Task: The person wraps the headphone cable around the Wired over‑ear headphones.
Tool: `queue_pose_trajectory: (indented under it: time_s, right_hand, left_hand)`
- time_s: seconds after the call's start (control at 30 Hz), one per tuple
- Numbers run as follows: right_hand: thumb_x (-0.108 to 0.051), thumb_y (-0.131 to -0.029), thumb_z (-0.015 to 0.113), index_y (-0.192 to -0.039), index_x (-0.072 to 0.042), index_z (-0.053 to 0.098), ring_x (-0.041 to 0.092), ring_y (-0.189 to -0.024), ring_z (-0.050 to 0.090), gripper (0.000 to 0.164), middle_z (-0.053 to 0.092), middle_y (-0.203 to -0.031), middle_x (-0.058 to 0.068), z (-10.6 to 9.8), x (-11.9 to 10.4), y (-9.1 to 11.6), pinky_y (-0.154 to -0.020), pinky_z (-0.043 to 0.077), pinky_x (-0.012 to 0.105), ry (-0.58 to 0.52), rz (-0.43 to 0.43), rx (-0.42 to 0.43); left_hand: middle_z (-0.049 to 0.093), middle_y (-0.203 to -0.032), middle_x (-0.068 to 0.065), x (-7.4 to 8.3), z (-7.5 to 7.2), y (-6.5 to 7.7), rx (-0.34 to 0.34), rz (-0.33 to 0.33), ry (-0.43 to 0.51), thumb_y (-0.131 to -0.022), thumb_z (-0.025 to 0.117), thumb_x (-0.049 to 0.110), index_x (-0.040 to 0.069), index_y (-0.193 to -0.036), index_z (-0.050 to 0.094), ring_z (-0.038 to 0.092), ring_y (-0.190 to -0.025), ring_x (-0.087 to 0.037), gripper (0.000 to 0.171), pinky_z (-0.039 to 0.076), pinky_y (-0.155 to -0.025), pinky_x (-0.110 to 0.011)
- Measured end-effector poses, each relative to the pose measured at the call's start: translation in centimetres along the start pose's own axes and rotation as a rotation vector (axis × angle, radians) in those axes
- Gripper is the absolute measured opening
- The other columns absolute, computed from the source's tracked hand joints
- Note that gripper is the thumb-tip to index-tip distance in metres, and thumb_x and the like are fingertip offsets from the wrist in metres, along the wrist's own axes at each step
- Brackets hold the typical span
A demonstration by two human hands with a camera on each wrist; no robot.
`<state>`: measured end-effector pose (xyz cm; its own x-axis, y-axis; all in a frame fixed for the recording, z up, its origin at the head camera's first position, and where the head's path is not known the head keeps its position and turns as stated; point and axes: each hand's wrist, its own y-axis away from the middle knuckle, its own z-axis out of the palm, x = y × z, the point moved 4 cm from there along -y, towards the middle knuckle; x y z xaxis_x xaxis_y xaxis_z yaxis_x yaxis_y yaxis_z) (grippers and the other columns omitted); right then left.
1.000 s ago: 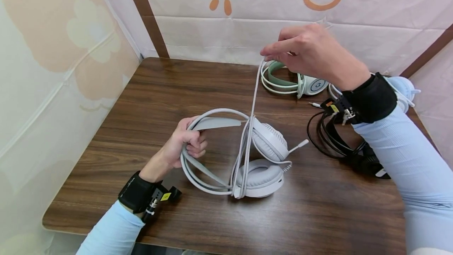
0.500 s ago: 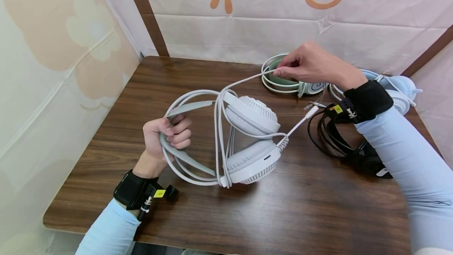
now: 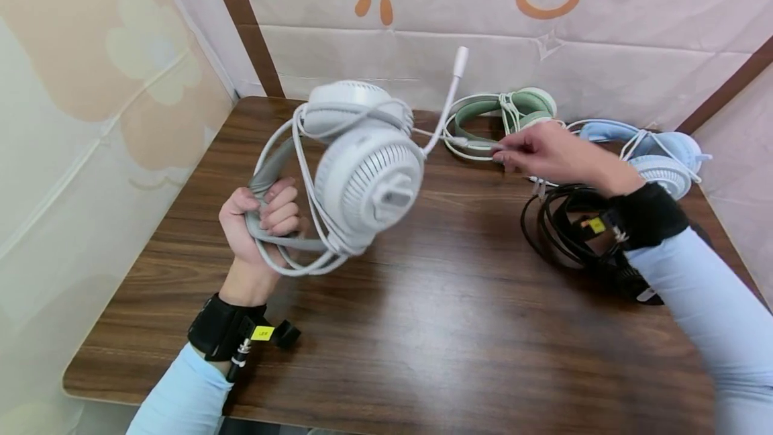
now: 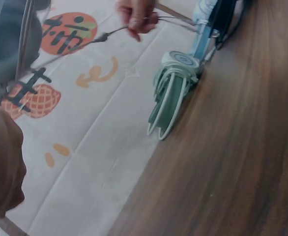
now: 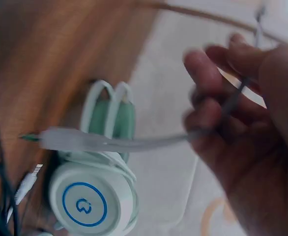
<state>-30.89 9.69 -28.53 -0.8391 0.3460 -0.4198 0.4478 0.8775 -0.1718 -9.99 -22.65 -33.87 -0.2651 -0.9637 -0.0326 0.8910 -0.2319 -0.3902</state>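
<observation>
A white over-ear headset (image 3: 371, 176) with a grey headband and boom microphone (image 3: 449, 89) hangs tilted above the table. My left hand (image 3: 240, 237) grips it by the headband, fingers curled round. Loops of its white cable (image 3: 304, 160) wrap the headband and earcups. To the right, my right hand (image 3: 555, 156), blurred, pinches the cable's free end. In the left wrist view the cable (image 4: 68, 51) stretches to that hand past a thicker piece (image 4: 103, 37). The right wrist view has the cable's plug (image 5: 60, 139) sticking out beyond the right fingers (image 5: 205, 115).
Behind the right hand lies a green headset (image 3: 468, 116) with its cable bundled. A light-blue headset (image 3: 667, 153) sits at the table's back right. Under the right wrist is a black headset with coiled cable (image 3: 555, 233). A printed cloth (image 3: 326, 52) hangs behind the wooden table (image 3: 435, 341).
The left hand has lifted the white headset and turned it, its microphone now pointing up. My right hand has come down and right with the cable, lower than a second ago.
</observation>
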Motion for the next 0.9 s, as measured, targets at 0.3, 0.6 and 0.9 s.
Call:
queue_pose_trajectory:
  time_s: [0.3,0.6,0.9]
  right_hand:
    - [0.002,-0.087,0.064,-0.105,-0.006,0.064,0.018,-0.074,0.067,0.019,0.065,-0.086,0.001,6.6,-10.2,2.0,-0.057,0.056,0.035,0.461,-0.457,0.073]
    - [-0.006,-0.093,0.057,-0.109,0.001,0.062,0.018,-0.075,0.061,0.018,0.064,-0.088,0.004,6.7,-16.8,3.0,-0.066,0.056,0.029,0.711,-0.601,0.1]
    - [-0.012,-0.1,0.045,-0.095,-0.004,0.065,0.02,-0.076,0.048,0.022,0.059,-0.086,0.003,5.8,-19.0,3.0,-0.068,0.042,0.027,0.903,-0.701,0.196]
  left_hand:
    - [0.023,-0.065,0.007,2.1,-0.9,0.4,0.196,0.173,-0.002,-0.07,0.041,0.004,0.007,-0.078,0.033,0.023,-0.049,-0.006,0.012,0.025,-0.048,-0.022]
    - [0.02,-0.063,0.008,2.1,-1.4,0.2,0.31,0.201,-0.14,-0.069,0.043,0.001,0.009,-0.07,0.033,0.022,-0.047,-0.007,0.013,0.021,-0.047,-0.019]
    - [0.017,-0.061,0.007,1.8,-1.8,-0.2,0.445,0.162,-0.396,-0.068,0.05,0.001,0.014,-0.067,0.027,0.024,-0.044,-0.008,0.026,0.015,-0.049,-0.017]
